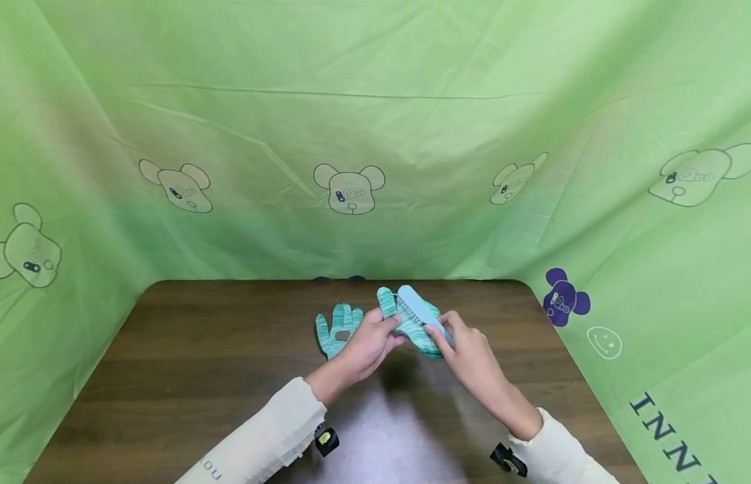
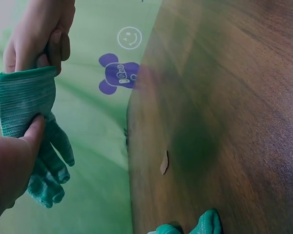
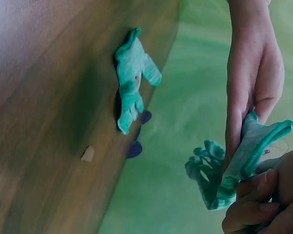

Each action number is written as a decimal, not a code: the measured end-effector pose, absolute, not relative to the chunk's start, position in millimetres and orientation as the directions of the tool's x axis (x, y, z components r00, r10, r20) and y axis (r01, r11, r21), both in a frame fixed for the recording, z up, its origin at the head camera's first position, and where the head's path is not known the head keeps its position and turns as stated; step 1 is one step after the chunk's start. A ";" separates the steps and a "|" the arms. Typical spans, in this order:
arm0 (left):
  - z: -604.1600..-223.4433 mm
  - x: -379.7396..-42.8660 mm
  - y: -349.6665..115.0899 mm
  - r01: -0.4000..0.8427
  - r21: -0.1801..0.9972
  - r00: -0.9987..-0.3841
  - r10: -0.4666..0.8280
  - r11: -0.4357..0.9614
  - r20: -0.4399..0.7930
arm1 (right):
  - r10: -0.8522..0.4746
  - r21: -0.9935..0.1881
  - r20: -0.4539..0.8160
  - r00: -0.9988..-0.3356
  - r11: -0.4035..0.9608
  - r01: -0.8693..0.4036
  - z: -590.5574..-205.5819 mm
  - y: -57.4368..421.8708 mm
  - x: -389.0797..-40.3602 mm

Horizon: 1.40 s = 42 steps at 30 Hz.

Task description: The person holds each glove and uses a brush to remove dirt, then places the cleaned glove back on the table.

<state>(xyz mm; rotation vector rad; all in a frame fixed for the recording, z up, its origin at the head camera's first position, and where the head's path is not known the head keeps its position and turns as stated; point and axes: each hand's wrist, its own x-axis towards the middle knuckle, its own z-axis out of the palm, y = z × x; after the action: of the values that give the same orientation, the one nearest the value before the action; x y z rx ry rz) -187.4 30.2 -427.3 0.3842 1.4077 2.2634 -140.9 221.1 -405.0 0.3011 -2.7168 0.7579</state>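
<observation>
My left hand [image 1: 368, 346] pinches a green striped knit glove [image 1: 419, 340] above the table, thumb on its near face. In the left wrist view the held glove [image 2: 27, 100] hangs cuff up with its fingers drooping. My right hand [image 1: 470, 356] grips a light-blue brush [image 1: 420, 310] by its handle end. The brush lies slantwise over the glove, its bristles facing the knit. Little of the brush shows in the wrist views, hidden behind the fingers. A matching glove [image 1: 331, 344] lies flat on the table beside my left hand, with a brown patch on its palm.
The brown wooden table [image 1: 200, 376] is backed by a green cloth [image 1: 411, 235] printed with bear heads. A small brown flake [image 3: 88, 154] lies on the wood near the far edge. A black wrist-camera mount [image 1: 327, 440] hangs under the left sleeve.
</observation>
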 end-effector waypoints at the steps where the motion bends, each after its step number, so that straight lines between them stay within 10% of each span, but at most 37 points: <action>1: -427.1 -187.1 30.5 -0.222 0.897 -0.862 0.508 -0.383 0.004 | -0.115 -0.470 0.340 -0.933 0.839 -0.275 -405.0 222.4 -141.6; 23: -422.2 -185.7 30.9 -0.215 0.909 -0.875 0.483 -0.358 -0.017 | 0.058 -0.527 0.309 -0.949 0.842 -0.120 -400.0 245.3 -152.5; 32: -423.2 -187.1 29.3 -0.229 0.895 -0.865 0.502 -0.383 -0.006 | -0.165 -0.534 0.346 -0.924 0.775 -0.338 -403.2 221.9 -138.3; 42: -423.3 -185.2 29.9 -0.245 0.882 -0.850 0.528 -0.402 0.005 | -0.095 -0.460 0.347 -0.933 0.850 -0.258 -403.7 221.6 -140.4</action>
<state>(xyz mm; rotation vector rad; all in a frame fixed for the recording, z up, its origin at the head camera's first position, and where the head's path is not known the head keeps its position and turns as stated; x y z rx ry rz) -185.2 29.9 -423.3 0.3926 1.3565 2.2649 -140.4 221.6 -403.7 0.2663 -2.7135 0.7381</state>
